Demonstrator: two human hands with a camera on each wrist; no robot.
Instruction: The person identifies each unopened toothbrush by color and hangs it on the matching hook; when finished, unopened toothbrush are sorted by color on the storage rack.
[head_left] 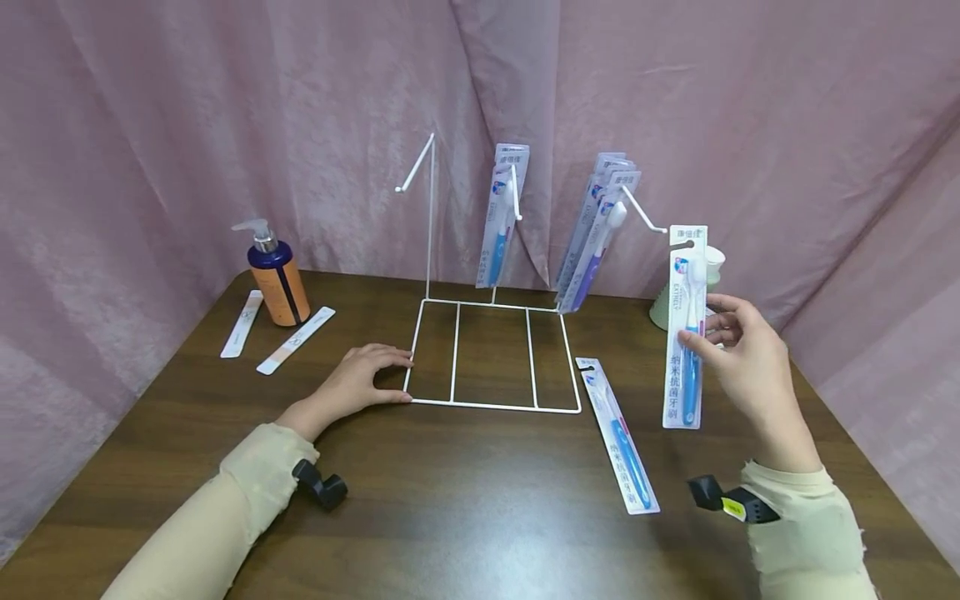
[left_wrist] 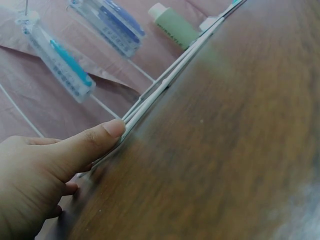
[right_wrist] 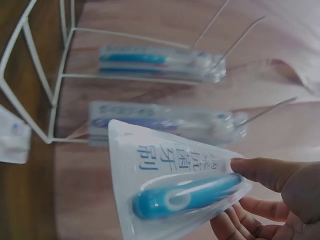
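My right hand (head_left: 750, 358) pinches a packaged toothbrush (head_left: 684, 367) with a blue handle, thumb on the front and fingers behind. The pack is held upright, right of the white wire display rack (head_left: 491, 407), its hook slot towards the top. My left hand (head_left: 356, 383) rests at the rack's front left corner, thumb and fingertips touching the base wire. Blue toothbrush packs (head_left: 493, 225) hang on the middle hook, and packs with a purple one in front (head_left: 588, 258) on the right hook (head_left: 641, 210). Another blue packaged toothbrush (head_left: 618, 437) lies on the table, right of the base.
An orange and blue pump bottle (head_left: 279, 283) stands at the back left, with two narrow white strips (head_left: 242, 325) beside it. A pale green bottle (head_left: 658, 310) is partly hidden behind the held pack. Pink curtains (head_left: 360, 100) hang behind the brown table (head_left: 420, 517).
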